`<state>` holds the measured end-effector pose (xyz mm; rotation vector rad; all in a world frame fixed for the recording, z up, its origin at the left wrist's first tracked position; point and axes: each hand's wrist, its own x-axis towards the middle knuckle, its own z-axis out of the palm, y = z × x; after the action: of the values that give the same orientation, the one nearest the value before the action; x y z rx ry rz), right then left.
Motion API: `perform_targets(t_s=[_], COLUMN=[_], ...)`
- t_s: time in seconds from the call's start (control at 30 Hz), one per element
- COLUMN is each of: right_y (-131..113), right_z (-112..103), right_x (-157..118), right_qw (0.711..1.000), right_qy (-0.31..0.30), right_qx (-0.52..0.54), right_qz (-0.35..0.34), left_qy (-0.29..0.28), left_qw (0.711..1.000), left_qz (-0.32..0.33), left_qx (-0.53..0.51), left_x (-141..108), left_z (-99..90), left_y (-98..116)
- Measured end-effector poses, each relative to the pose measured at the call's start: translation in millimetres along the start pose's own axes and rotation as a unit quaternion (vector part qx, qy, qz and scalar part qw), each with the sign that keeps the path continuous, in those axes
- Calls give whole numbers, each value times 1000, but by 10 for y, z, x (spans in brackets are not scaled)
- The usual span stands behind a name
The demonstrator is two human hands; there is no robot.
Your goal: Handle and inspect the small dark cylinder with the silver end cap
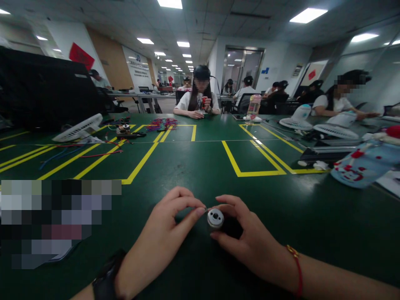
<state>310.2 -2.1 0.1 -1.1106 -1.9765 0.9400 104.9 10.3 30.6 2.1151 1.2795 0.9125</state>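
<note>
A small metal cylinder that looks like an electric motor (215,217) stands upright on the green table, its round end with a centre hole and smaller holes facing up. My right hand (246,229) curls around it, with the thumb at the near side and the fingers at the far side. Just left of its top edge, my left hand (175,221) is closed in a pinch. Something tiny and dark shows at the thumb and index fingertips, too small to name.
Across the green table (187,166), marked with yellow tape, sits a person (198,93). Left lie a white fan part (79,128), wires, and a colourful wire bundle (162,124). Right are white fans (296,117), a blue patterned bottle (364,162) and dark metal bars (328,152).
</note>
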Motion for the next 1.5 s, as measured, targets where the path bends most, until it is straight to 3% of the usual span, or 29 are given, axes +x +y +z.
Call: perform_targets(t_s=[0.17, 0.3, 0.37, 0.47, 0.63, 0.73, 0.8, 0.87, 0.9, 0.93, 1.0, 1.1, 1.17, 1.23, 1.33, 1.43, 1.5], right_y=[-42, -22, 42, 233, 678, 884, 907, 795, 692, 567, 293, -19, -107, -125, -103, -27, 91], right_z=[19, -103, -313, -810, -1656, -1900, -1895, -1737, -1601, -1430, -1014, -362, -52, 67, -164, -777, -1272], right_x=[-5, -24, -89, -297, -826, -1037, -1041, -920, -818, -695, -413, 0, 198, 299, 256, 27, -182], right_qw=[998, 994, 989, 966, 899, 881, 847, 801, 793, 806, 868, 936, 954, 963, 970, 953, 919], right_qy=[7, 26, 59, 135, 247, 245, 270, 297, 291, 257, 130, -26, -61, -73, -55, 44, 127], right_qx=[-60, -102, -133, -220, -317, -329, -413, -511, -534, -533, -468, -340, -281, -247, -227, -295, -372], right_qz=[-21, -37, -37, -2, 175, 237, 199, 93, 24, -35, -103, -91, -81, -79, -71, -50, 0], left_qy=[-82, -89, -82, -63, -25, -12, -11, -12, -15, -18, -24, -30, -30, -28, -32, -35, -37], left_qw=[991, 994, 996, 996, 995, 995, 995, 995, 995, 995, 995, 997, 998, 999, 999, 998, 998], left_qz=[5, -8, -24, -58, -89, -82, -81, -84, -84, -82, -75, -63, -53, -42, -35, -34, -28], left_qx=[102, 61, 10, -28, -45, -53, -55, -56, -57, -57, -55, -34, -22, -18, -19, -28, -32], left_x=[12, 7, -23, -101, -197, -190, -177, -170, -169, -169, -170, -167, -167, -170, -178, -176, -169], left_z=[114, 61, -40, -205, -276, -237, -220, -214, -212, -211, -206, -202, -205, -214, -222, -212, -197], left_y=[-205, -240, -266, -359, -526, -558, -554, -541, -533, -526, -513, -500, -491, -482, -466, -456, -452])
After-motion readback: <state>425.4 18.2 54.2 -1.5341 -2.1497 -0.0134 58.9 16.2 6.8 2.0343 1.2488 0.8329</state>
